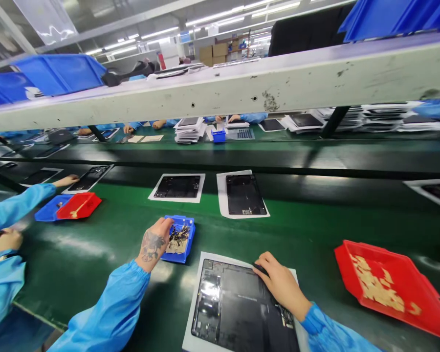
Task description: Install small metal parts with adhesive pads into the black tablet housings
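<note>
My left hand (156,244), tattooed on the back, reaches over the near edge of a blue bin (190,239) of small dark parts and tan pieces. Its fingertips dip into the bin, so what they hold is hidden. My right hand (276,281) rests on the upper right edge of an open dark tablet-like device (242,308), its thumb and fingers pinched around a small black item (258,268). Under the device lies a white sheet (198,283).
A red bin (407,283) with tan pieces stands at the right. Two more devices on sheets (178,187) (244,194) lie further back. At the left, a co-worker's sleeve (18,208) is near red and blue bins (79,205). A white shelf beam (220,93) crosses above.
</note>
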Available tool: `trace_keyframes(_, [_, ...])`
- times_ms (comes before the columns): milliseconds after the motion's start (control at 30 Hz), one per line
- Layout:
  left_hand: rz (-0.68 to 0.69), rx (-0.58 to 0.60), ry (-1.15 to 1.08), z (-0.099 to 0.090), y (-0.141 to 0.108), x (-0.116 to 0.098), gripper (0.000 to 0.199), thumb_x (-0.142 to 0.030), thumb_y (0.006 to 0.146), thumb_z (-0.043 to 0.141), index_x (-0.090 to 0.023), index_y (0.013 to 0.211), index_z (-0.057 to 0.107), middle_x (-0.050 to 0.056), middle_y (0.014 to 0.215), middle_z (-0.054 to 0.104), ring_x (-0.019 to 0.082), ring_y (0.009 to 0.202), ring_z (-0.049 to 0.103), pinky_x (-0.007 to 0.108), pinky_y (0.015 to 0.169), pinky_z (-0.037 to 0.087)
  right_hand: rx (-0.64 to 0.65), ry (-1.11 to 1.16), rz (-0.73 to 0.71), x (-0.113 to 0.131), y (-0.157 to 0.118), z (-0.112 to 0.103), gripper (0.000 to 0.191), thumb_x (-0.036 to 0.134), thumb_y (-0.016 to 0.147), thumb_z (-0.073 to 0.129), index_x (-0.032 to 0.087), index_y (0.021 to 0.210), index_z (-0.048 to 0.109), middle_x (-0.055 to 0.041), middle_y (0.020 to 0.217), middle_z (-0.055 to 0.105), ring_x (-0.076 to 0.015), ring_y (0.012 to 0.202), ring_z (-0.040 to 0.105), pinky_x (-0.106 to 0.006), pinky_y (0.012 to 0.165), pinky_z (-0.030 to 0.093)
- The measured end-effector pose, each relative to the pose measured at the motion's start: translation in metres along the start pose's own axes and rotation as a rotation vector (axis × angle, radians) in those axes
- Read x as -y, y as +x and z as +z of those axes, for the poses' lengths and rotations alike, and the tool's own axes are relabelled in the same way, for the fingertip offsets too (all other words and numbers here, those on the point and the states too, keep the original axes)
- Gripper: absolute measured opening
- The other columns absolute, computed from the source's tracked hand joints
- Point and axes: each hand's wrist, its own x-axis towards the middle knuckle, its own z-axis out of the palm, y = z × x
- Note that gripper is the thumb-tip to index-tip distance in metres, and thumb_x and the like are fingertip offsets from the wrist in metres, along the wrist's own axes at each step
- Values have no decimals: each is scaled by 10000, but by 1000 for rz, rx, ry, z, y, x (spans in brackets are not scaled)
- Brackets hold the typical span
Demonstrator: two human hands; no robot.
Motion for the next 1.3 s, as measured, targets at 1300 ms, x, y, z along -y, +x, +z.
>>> trace_keyframes(1300, [143,838,-1513,119,-22,-381,182,-269,734,724,-128,771,614,8,704,613,109,647,555,230,653,450,-650,676,238,-101,-119,-110,236,344,896,564,194,716,591,-17,731,593,-174,720,548,-287,698,439])
